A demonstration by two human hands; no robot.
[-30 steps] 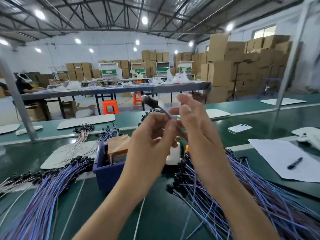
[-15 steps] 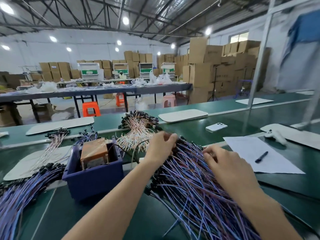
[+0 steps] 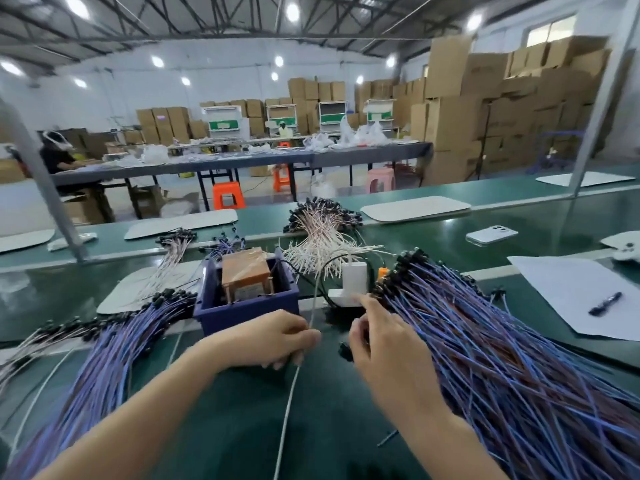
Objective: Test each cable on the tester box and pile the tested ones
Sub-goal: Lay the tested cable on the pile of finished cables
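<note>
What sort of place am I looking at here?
Most likely a factory assembly hall. Long green workbenches are heaped with bundles of blue cables, cardboard cartons are stacked high along the far wall, and another worker sits at a further table.

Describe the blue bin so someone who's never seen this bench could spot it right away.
On the green bench, look between the left cable heap and the right cable heap. The blue bin sits there, beyond the left hand. It alone is an open box, holding a brown taped block.
</note>
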